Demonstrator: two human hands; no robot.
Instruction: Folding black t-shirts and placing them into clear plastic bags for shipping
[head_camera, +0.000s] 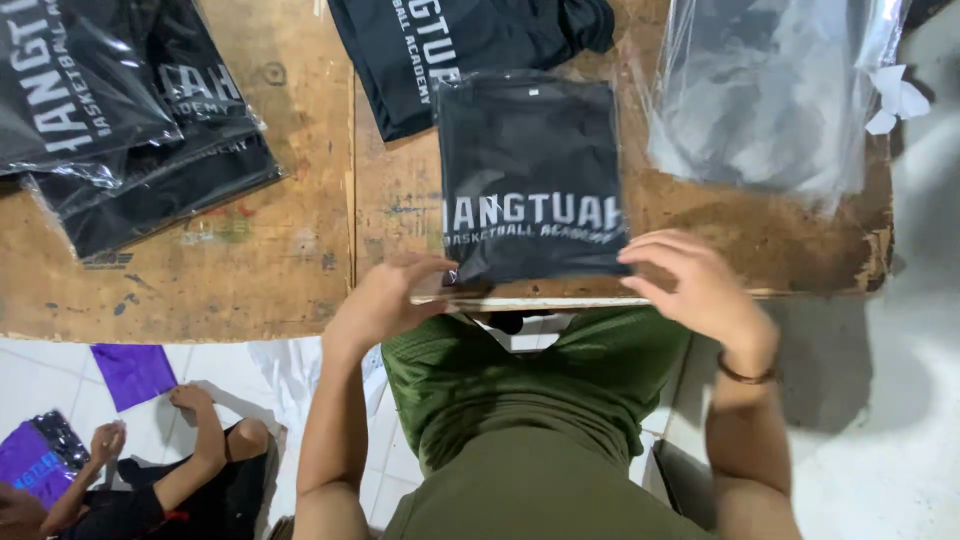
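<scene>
Bagged black shirt (530, 180), folded flat with pale lettering across its front, lies at the near edge of the wooden desk (300, 200), sealed in a clear plastic sleeve. The left hand (385, 300) pinches the near left corner of the pack, fingers curled over the edge, so it holds the bag. The right hand (695, 285) rests at the near right corner with fingers spread wide and bent, touching the plastic; whether it truly grips is hard to tell.

It looks light and soft: a folded garment will sag if lifted by one corner, and the glossy film is probably slippery, so the cloth may slide inside. Taking hold at both near corners, or flat under the middle, seems safest to keep the fold square.

Far left on the desk lies a stack of bagged black shirts (120, 110), overlapping one another. Just beyond the held pack lies an unbagged black shirt (460, 45), and to the far right a pile of empty clear bags (770, 90). On the tiled floor (870, 400), near left, another person (150, 480) handles a purple bagged item (35, 465).
</scene>
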